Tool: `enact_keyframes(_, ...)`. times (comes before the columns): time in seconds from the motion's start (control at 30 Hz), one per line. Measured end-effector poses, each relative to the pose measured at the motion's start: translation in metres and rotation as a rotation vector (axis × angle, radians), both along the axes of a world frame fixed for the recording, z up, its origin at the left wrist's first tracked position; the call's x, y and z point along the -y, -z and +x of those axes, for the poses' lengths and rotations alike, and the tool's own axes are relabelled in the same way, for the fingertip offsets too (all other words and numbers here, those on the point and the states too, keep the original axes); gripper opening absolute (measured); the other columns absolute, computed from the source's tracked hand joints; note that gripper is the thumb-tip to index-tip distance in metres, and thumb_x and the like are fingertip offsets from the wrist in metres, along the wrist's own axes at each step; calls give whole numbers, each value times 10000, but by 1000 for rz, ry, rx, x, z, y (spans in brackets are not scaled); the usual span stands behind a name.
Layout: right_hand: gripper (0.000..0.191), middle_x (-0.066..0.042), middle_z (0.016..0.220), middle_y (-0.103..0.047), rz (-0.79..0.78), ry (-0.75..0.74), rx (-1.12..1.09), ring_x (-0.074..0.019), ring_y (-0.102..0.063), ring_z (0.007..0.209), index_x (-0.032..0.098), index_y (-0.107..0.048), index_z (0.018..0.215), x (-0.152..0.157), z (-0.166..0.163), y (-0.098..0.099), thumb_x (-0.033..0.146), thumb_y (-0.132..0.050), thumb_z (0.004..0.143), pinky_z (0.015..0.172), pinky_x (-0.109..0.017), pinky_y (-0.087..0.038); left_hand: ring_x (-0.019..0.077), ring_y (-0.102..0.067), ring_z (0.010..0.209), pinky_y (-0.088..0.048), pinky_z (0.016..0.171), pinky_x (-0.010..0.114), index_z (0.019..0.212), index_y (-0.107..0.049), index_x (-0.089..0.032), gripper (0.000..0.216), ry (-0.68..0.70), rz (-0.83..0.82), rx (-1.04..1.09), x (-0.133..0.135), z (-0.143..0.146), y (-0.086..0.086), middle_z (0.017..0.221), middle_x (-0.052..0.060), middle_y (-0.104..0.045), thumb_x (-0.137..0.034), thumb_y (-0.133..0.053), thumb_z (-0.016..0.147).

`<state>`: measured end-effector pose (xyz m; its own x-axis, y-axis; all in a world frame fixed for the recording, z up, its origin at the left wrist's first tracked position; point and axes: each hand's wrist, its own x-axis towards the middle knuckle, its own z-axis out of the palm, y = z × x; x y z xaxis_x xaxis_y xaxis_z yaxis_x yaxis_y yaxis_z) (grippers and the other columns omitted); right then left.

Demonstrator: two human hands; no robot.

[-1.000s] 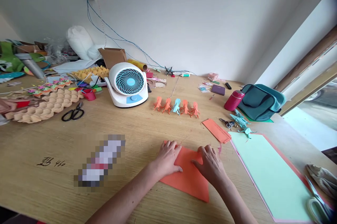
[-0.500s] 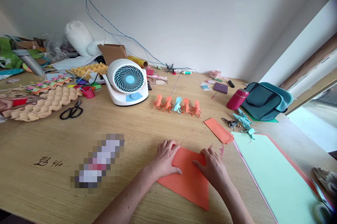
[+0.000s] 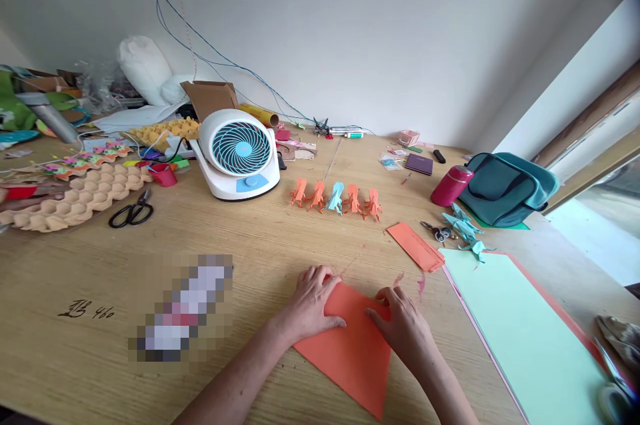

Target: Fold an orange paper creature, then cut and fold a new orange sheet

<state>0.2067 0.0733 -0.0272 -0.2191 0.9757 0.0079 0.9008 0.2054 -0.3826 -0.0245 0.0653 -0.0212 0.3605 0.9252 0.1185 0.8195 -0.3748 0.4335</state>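
our left hand (image 3: 313, 302) and right hand (image 3: 403, 328) press flat, fingers spread, on the orange paper (image 3: 350, 358) at the table's (image 3: 250, 238) near middle; if 1 palm slides, the fold, seemingly under them, could skew.

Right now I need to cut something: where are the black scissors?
Head view: the black scissors lie on the left of the table, beside the cardboard egg tray and left of the white fan.
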Motion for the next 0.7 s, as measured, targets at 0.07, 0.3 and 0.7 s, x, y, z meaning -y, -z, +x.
enact_keyframes(0.07,138,-55,911,-607,-6,-12,0,-213,-623,855,212,-579,846,1,-2,-2,349,-596,848,743,-311,-448,274,-451,1108,-375,975,420,1189,-526,-255,663,-1,16,2,0,1,2,1208,76,-486,-530,-790,647)
enact_keyframes(0.3,145,-60,1042,-588,-64,15,7,-178,-637,767,216,-554,951,12,-12,-8,343,-541,882,571,-269,-380,283,-445,1132,-366,998,443,1158,-521,-231,534,13,74,3,-1,4,13,1247,87,-488,-519,-706,748)
enact_keyframes(0.7,194,-10,718,-672,-202,54,-5,-200,-620,652,239,-532,824,10,-5,-16,419,-501,891,540,-262,-308,292,-432,1175,-365,1004,459,1267,-492,-216,537,24,105,16,-2,4,16,1291,111,-483,-552,-568,855)
